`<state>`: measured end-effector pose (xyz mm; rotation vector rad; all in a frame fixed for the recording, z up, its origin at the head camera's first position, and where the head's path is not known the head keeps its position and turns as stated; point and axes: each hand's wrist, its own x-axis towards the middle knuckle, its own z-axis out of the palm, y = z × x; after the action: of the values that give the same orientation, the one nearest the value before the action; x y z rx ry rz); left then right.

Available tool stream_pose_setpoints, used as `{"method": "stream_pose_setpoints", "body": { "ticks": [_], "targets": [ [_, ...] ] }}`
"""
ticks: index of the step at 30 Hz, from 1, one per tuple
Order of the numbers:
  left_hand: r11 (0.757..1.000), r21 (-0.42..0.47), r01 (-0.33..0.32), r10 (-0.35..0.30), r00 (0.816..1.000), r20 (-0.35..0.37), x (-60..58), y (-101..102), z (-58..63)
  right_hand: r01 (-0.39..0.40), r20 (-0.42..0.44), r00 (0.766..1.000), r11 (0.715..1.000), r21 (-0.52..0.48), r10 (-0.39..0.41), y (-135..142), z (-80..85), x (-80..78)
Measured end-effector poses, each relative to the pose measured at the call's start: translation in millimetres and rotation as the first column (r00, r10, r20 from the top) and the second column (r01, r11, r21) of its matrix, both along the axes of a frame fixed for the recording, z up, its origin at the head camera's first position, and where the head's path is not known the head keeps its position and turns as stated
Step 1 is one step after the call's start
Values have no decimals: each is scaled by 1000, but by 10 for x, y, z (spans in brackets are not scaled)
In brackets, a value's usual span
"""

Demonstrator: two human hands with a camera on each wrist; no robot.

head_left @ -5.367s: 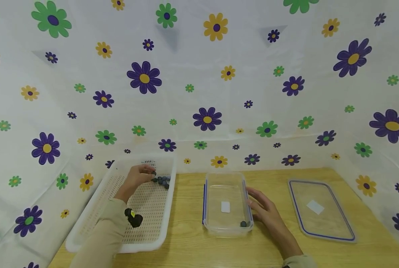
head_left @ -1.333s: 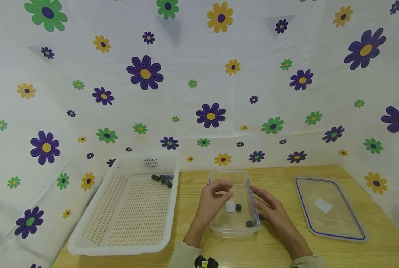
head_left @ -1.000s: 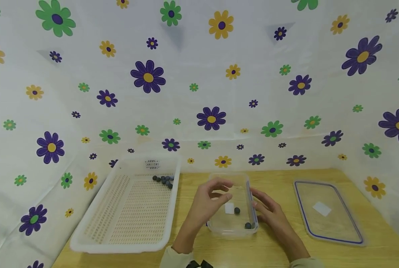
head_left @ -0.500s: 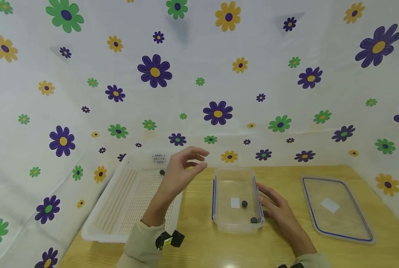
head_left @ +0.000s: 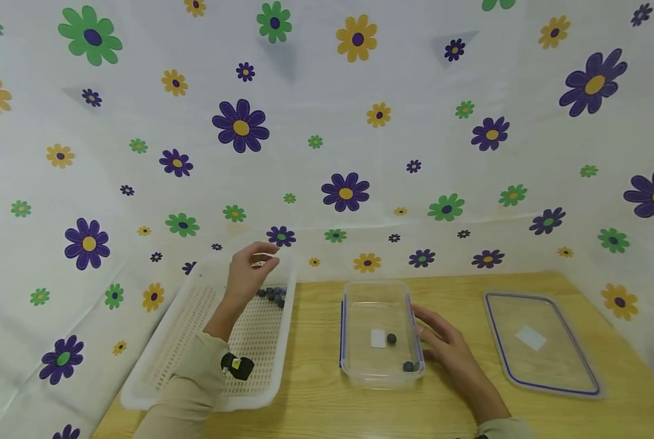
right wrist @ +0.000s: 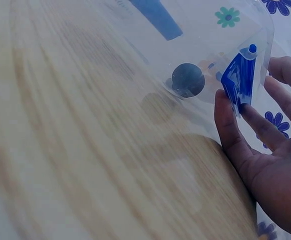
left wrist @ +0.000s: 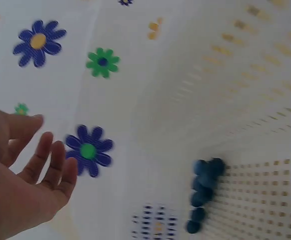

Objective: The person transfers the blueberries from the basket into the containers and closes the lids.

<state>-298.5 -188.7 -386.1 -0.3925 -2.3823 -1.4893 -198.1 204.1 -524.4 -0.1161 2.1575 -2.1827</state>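
Observation:
My left hand (head_left: 248,274) is raised over the far part of a white perforated plastic basket (head_left: 274,366). Its fingers are loosely bent with nothing between them, as the left wrist view also shows. Several blueberries (head_left: 272,296) sit in the basket's far right corner, to the right of this hand; they look blurred blue (left wrist: 204,182) in the left wrist view. My right hand (head_left: 447,344) touches the right side of a clear food container (head_left: 359,360), its fingers at the hanging blue latch (right wrist: 241,75). Inside lie a blueberry (head_left: 391,338) near a white label and another blueberry (head_left: 408,366) in the near right corner.
A clear lid (head_left: 557,360) with a blue seal lies on the wooden table (head_left: 447,421) at the right. Behind and at the sides hangs a white flower-patterned cloth (head_left: 305,91). The basket's raised walls stand around the blueberries.
The left hand put a second blueberry into the food container, then moved left from above it, back over the basket. My right hand has stayed at the container's side.

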Motion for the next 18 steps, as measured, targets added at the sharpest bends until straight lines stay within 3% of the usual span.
{"method": "stream_pose_setpoints", "body": {
  "ticks": [4, 8, 14, 18],
  "targets": [
    [992, 82, -92, 86, 994, 69, -148, -113, -166, -6, 3, 1000, 1000, -24, 6, 22, 3, -19],
    [984, 64, -168, 158, 977, 142, -255, -245, -328, -22, -1, 1000, 999, -41, 22, 40, 9, -24],
    [971, 24, -239, 224, 937, 269, -432, -444, -553, -17, -13, 1000, 999, -27, 17, 36, 19, -48],
    [970, -22, -242, 234, 903, 360, -443, -562, -724, -22, -6, 1000, 1000, -17, 22, 32, 6, -29]
  ]
}}
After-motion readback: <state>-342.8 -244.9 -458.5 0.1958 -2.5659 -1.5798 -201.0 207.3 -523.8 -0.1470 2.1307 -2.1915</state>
